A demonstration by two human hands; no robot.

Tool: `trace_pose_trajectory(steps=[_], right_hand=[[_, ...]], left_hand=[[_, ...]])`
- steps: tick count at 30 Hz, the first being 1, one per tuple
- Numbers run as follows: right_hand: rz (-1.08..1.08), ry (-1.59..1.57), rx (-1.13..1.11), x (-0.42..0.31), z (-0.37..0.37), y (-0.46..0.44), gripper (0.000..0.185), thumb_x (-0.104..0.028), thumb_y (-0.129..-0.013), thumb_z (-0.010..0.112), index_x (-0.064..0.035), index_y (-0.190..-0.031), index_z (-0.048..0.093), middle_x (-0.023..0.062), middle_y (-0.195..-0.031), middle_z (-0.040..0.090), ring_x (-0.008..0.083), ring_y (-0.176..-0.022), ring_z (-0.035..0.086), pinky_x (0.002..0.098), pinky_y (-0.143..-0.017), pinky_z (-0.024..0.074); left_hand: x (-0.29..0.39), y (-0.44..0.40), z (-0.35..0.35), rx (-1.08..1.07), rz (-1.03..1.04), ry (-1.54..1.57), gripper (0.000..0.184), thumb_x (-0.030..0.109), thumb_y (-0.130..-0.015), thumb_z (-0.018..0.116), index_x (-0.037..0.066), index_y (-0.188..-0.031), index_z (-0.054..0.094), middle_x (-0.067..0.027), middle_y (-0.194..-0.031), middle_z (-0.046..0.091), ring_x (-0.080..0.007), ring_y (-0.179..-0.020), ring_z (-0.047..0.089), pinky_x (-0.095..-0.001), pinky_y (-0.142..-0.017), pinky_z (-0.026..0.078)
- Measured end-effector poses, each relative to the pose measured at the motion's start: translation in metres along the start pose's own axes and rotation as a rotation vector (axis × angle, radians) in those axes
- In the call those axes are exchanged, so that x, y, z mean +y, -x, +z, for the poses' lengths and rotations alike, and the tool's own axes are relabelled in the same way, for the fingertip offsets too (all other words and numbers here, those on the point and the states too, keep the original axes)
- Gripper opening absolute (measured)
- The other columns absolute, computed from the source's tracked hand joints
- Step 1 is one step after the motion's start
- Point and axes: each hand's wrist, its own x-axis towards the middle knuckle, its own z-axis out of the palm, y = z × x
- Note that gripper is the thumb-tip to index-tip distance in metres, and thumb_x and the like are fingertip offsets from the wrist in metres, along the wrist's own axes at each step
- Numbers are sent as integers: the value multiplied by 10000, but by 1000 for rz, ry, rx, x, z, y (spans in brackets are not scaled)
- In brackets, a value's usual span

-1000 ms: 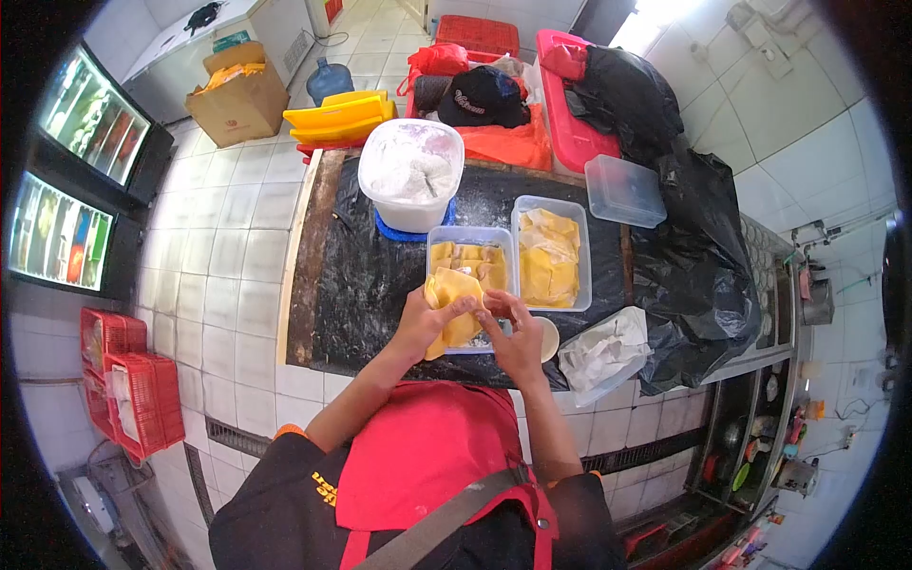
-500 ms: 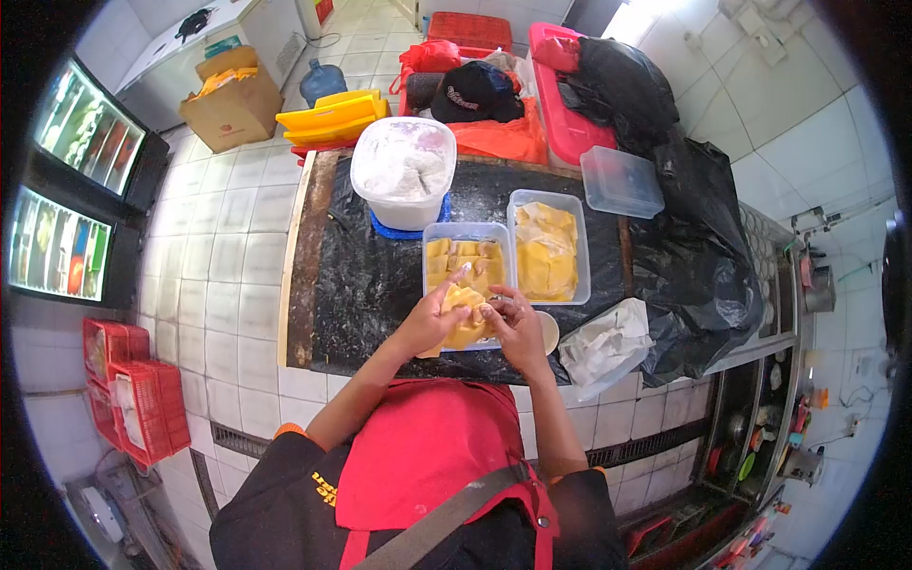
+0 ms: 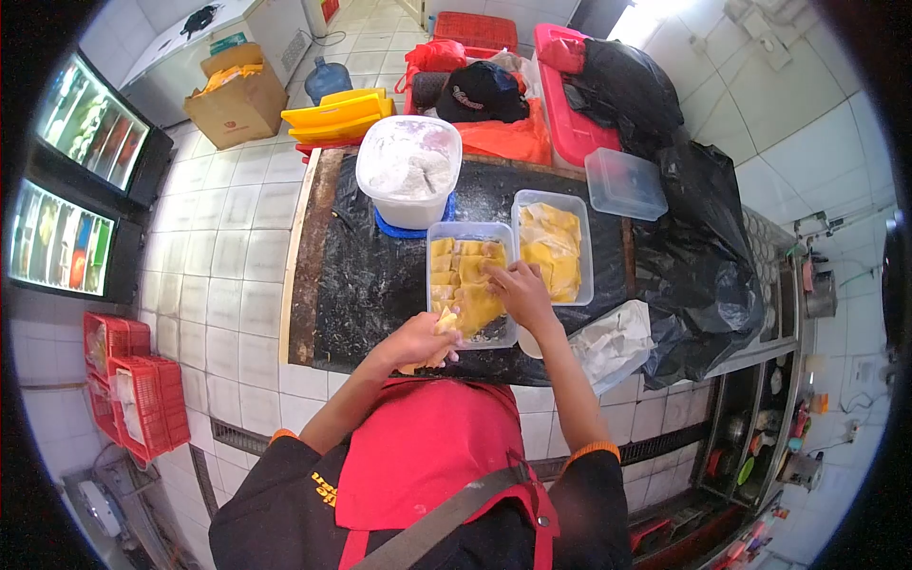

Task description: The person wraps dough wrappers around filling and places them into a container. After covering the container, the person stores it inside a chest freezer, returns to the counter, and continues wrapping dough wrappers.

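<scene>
My left hand [image 3: 426, 340] is closed round several soft yellow dough sheets [image 3: 445, 321] at the near left corner of a clear plastic container [image 3: 471, 230]. Inside that container, folded yellow dough pieces [image 3: 465, 255] lie in rows, some lightly dusted with white. Over its right side reaches my right hand [image 3: 522, 294], fingers bent and pinched on the edge of a yellow dough piece [image 3: 481, 302] lying in the container. The fingertips partly cover that edge. A second clear container [image 3: 587, 285], to the right, holds more yellow dough pieces dusted white.
A white tub [image 3: 407, 211] of white powder stands on a blue mat [image 3: 399, 231] behind the containers. Black plastic [image 3: 366, 285] covers the table. At right are a crumpled white bag [image 3: 613, 342], an upturned clear box [image 3: 625, 185] and black sheeting [image 3: 698, 266]. Red crates [image 3: 142, 389] sit on the floor.
My hands, earlier together over the container on a yellow dough piece, have separated. The left moved down toward me with dough sheets; the right moved up and right, onto a piece in the container.
</scene>
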Motion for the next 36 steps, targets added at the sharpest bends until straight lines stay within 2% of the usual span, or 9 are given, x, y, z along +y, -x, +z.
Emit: trace_pose_trajectory(steps=[4,6,7,10,14,20,21,27,36], right_hand=[[-2,14,-16,2,9,-11,312,-238,-888,644,-168,-1192,642,35,-870,705,210,-996,598,431,-923,367],[62,-4,47,0,12,-12,307,-223,-882,643,-164,-1183,645,20,-915,710,213,-993,605,445,-937,358],[54,-4,44,-1,15,-12,307,-223,-882,643,-164,-1183,645,20,-915,710,213,-993,605,445,-937,358],[91,100,55,0,30,-12,382,-286,-840,706,-170,-1200,657,21,-945,697,204,-981,605,436,-915,363],[96,103,164,-12,21,-12,378,-240,-829,723,-147,-1190,658,27,-943,699,206,-973,610,421,-941,368],[222,-453,271,-101,-43,-20,335,-148,-804,751,-96,-1127,680,35,-958,711,232,-966,627,398,-893,442],[159,-417,263,-107,-45,-18,314,-135,-803,756,-88,-1106,688,38,-972,714,241,-964,630,396,-876,461],[21,-195,443,-102,-21,-4,276,-147,-828,744,-91,-1095,703,52,-1024,721,248,-1007,632,393,-866,476],[-54,-68,441,-97,-21,4,338,-124,-839,660,-114,-1175,696,13,-1061,711,214,-1036,629,370,-895,465]], left_hand=[[8,4,-9,-17,48,172,513,298,-1034,513,26,-1449,384,-160,-1115,676,-249,-868,698,-368,-755,587],[11,5,-9,-47,229,836,582,391,-1055,415,85,-1524,259,-216,-1321,569,-342,-1086,651,-474,-916,555],[9,2,-13,-109,307,922,575,419,-1055,379,154,-1540,221,-230,-1485,401,-424,-1271,521,-566,-1046,455],[14,1,-13,-117,422,1005,556,406,-1056,382,227,-1549,198,-216,-1544,313,-451,-1322,457,-601,-1082,400],[17,7,-14,-270,450,1216,788,102,-889,473,271,-1573,121,-209,-1555,302,-491,-1361,391,-649,-1107,337],[2,-6,-14,-141,509,984,937,24,-681,480,176,-1560,192,-196,-1467,419,-392,-1313,479,-552,-1133,362],[-3,-8,-15,-159,508,911,772,33,-742,486,61,-1494,315,-169,-1395,500,-338,-1261,529,-512,-1112,399],[-3,-25,1,-143,422,1036,465,169,-969,472,37,-1413,428,-132,-1367,546,-269,-1259,542,-455,-1110,389],[15,-24,24,-123,504,1017,495,367,-1075,363,57,-1460,352,-104,-1401,504,-223,-1305,490,-408,-1124,365]])
